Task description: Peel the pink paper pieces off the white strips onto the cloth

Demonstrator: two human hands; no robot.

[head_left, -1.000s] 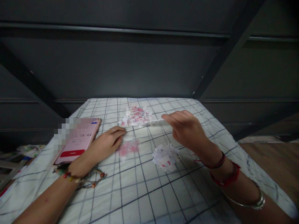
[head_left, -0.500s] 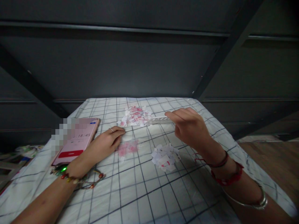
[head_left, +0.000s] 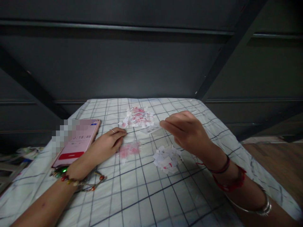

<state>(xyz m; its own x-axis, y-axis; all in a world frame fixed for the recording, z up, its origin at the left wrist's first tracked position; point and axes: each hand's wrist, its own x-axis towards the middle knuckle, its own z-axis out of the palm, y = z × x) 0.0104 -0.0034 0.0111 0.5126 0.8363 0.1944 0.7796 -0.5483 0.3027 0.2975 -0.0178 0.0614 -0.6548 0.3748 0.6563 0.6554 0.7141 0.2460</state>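
In the head view my right hand (head_left: pixel 187 130) is closed in a pinch round slim, pale plastic tweezers (head_left: pixel 151 129). Their blurred tips point left, just in front of a pile of pink-and-white paper scraps (head_left: pixel 139 117). Below the right hand lies a heap of mostly white paper scraps (head_left: pixel 167 160). My left hand (head_left: pixel 110 142) rests on the cloth with its fingers loosely extended, holding nothing visible. Beside its fingertips is a small patch of thin pink scraps (head_left: pixel 129 151). Whether the tweezers grip a scrap is too blurred to tell.
A checked white cloth (head_left: pixel 139 208) covers the table. A phone (head_left: pixel 80 143) showing a timer lies by my left forearm, partly pixelated. A dark panelled wall (head_left: pixel 123 63) stands behind the table, and wooden floor (head_left: pixel 272 160) shows at right.
My right hand has moved slightly left and toward me. The tweezers' tips have swung from the right side of the far pile to in front of it. My left hand has stayed put.
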